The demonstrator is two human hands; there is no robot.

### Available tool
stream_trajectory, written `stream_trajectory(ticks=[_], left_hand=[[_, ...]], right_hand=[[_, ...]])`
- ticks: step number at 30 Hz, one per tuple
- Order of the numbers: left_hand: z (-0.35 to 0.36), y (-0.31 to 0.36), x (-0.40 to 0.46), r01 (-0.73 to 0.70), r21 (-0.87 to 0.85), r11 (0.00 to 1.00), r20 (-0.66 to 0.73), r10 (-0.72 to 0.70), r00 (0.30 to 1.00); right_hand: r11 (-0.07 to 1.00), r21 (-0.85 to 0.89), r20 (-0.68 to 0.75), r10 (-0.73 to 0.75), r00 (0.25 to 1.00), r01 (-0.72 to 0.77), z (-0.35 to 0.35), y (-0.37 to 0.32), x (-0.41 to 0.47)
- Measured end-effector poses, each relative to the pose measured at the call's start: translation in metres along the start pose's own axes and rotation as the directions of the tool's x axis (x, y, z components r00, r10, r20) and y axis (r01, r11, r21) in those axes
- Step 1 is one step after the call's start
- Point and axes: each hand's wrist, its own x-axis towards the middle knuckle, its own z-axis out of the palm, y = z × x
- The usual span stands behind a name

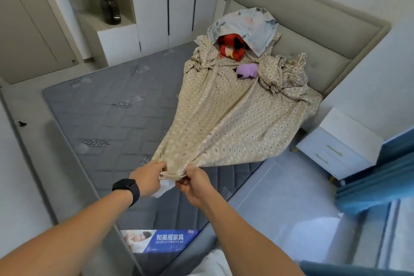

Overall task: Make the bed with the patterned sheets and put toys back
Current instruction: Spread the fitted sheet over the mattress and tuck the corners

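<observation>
A beige patterned sheet [233, 114] lies stretched in a long bunch over the right half of the bare grey mattress [107, 107]. My left hand [149, 177] and my right hand [193, 182] both pinch its near edge, close together, above the foot of the bed. At the head end a red plush toy [231, 48] sits under a floral pillow [244, 27]. A purple plush toy [247, 71] lies on the crumpled sheet just below it.
A grey padded headboard [313, 22] stands behind the pillow. A white nightstand [340, 143] and blue curtain [380, 177] are at the right. White wardrobe doors and a shelf with a dark bottle [110, 8] are at the back left.
</observation>
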Motion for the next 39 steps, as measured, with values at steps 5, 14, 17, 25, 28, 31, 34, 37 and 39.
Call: stream_trajectory(ticks=[5, 14, 17, 25, 28, 31, 34, 37, 39], left_hand=[[-0.009, -0.034, 0.002, -0.009, 0.219, 0.976, -0.067, 0.024, 0.997], [-0.031, -0.047, 0.020, -0.046, -0.179, 0.983, -0.207, 0.008, 0.978], [-0.040, -0.042, 0.008, -0.121, -0.345, 0.931, -0.246, 0.035, 0.969], [-0.059, -0.051, -0.021, -0.136, -0.371, 0.919, 0.074, 0.176, 0.982], [-0.049, -0.057, -0.013, -0.180, -0.247, 0.952, 0.273, 0.246, 0.930], [-0.035, -0.070, -0.001, -0.218, -0.242, 0.945, 0.354, 0.295, 0.887], [-0.027, -0.094, 0.020, -0.223, -0.115, 0.968, 0.391, 0.251, 0.885], [-0.035, -0.129, 0.049, -0.318, 0.194, 0.928, 0.484, 0.191, 0.854], [-0.042, -0.150, 0.065, -0.348, 0.301, 0.888, 0.553, 0.135, 0.822]], right_hand=[[0.958, 0.268, -0.089, -0.077, 0.993, 0.099, 0.005, 0.016, -0.021], [0.834, 0.407, -0.288, -0.271, 0.918, 0.373, -0.027, -0.041, -0.051], [0.768, 0.430, -0.310, -0.370, 0.876, 0.476, -0.029, -0.054, -0.041], [0.996, -0.080, -0.018, 0.036, 0.999, -0.037, 0.015, 0.059, 0.009], [0.974, -0.219, -0.022, 0.056, 0.998, -0.060, 0.044, 0.082, 0.020], [0.988, -0.150, -0.218, -0.053, 0.974, 0.020, 0.048, 0.083, 0.043], [0.995, 0.004, -0.343, -0.096, 0.935, 0.103, 0.051, 0.077, 0.060], [0.972, 0.160, -0.400, -0.098, 0.911, 0.175, 0.082, 0.076, 0.069], [0.924, 0.269, -0.460, -0.126, 0.879, 0.273, 0.089, 0.067, 0.070]])
